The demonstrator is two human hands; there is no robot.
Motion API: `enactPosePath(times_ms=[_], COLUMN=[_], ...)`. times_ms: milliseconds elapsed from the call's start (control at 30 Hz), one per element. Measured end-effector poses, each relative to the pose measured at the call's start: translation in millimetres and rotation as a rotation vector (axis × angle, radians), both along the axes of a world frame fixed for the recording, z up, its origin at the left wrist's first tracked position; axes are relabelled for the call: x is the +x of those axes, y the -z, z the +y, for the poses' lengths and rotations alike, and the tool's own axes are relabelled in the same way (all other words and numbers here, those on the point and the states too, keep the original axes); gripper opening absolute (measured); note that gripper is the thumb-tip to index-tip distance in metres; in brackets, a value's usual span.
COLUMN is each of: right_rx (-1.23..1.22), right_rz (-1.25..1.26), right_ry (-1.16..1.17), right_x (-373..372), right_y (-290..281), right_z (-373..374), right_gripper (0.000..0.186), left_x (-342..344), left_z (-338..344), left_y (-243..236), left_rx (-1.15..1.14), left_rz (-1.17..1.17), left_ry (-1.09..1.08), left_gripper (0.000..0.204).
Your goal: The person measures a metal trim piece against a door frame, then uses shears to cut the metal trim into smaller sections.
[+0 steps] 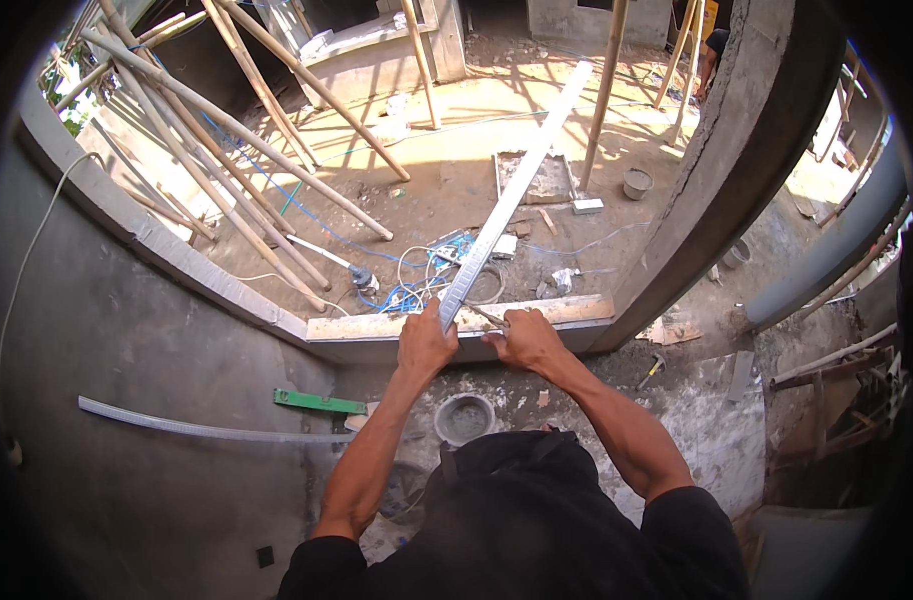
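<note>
A long, pale metal strip (517,190) slants from my left hand over the low wall, out toward the sunlit yard. My left hand (427,342) is closed around its near end, where the surface looks ribbed or perforated. Just to the right, my right hand (529,342) is closed in a grip. A thin dark piece shows by its fingertips, close to the strip, but its kind is unclear. Both hands are above the wooden board (377,326) along the wall's top.
A green spirit level (320,402) and another metal strip (207,428) are at the left. A round basin (465,419) sits below my hands, a hammer (653,370) to the right. Beyond the wall are bamboo poles (267,150), tangled cables (407,294), a bucket (637,183) and a mortar tray (547,180). A concrete column (717,190) rises at right.
</note>
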State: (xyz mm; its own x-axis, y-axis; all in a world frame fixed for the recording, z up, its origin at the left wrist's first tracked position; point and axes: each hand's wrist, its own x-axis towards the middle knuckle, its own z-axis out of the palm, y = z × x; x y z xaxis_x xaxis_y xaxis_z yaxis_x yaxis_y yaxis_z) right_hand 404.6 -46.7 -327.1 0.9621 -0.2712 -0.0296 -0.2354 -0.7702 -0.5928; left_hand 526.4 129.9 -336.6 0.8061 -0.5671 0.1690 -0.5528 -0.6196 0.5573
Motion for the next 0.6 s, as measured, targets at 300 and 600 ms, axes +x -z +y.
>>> enactPosePath(times_ms=[300, 600], right_rx=[0.066, -0.018], right_rz=[-0.022, 0.222], right_ry=[-0.079, 0.015], right_x=[12, 9], right_y=[15, -13], right_z=[-3, 9], right_gripper=[0.046, 0.046], left_x=[15, 12], left_z=[10, -1], left_y=[-14, 15], left_rx=[-0.194, -0.029], left_rz=[0.934, 0.116], left_ry=[0.155, -0.045], left_gripper=[0.030, 0.027])
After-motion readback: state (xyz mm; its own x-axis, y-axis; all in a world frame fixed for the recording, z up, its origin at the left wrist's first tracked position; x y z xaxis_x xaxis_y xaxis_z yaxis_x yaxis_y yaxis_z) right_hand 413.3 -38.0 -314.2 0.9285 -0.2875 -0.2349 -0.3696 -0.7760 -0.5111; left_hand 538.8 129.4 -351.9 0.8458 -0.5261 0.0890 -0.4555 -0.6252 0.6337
